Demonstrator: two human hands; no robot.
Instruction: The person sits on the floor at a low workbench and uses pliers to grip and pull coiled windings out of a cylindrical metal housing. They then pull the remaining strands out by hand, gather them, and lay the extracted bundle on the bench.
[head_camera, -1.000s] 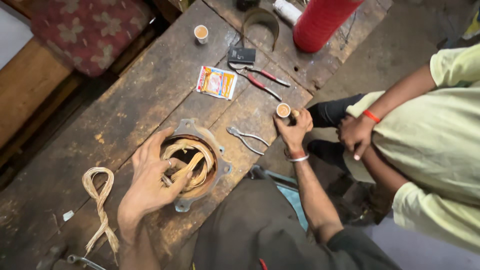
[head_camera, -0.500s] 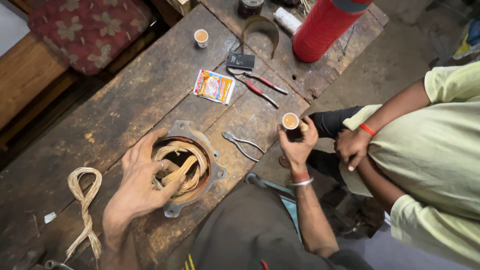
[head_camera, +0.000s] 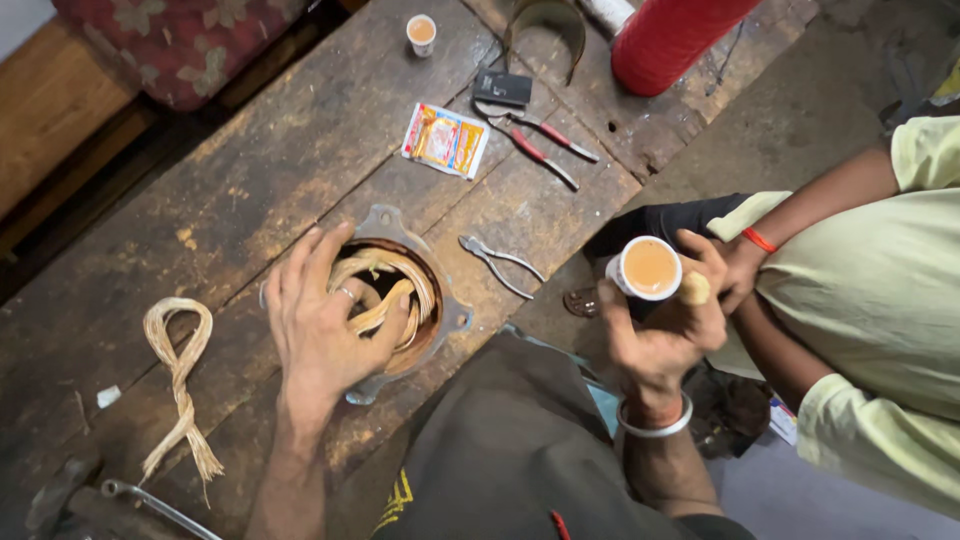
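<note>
Wooden bench (head_camera: 250, 190), motor housing (head_camera: 440, 310) under left hand (head_camera: 320, 320)

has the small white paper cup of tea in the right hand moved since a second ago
Yes. The small white paper cup of tea has come off the worn wooden bench, out past its edge toward the person's body.

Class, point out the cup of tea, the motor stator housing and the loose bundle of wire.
cup of tea (head_camera: 650, 268), head view, on the tea's surface.
motor stator housing (head_camera: 452, 318), head view, on its right rim.
loose bundle of wire (head_camera: 180, 372), head view, on its twisted middle.

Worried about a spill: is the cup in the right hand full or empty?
Nearly full: the cup, upright in the right hand, shows tan liquid near its rim.
</note>
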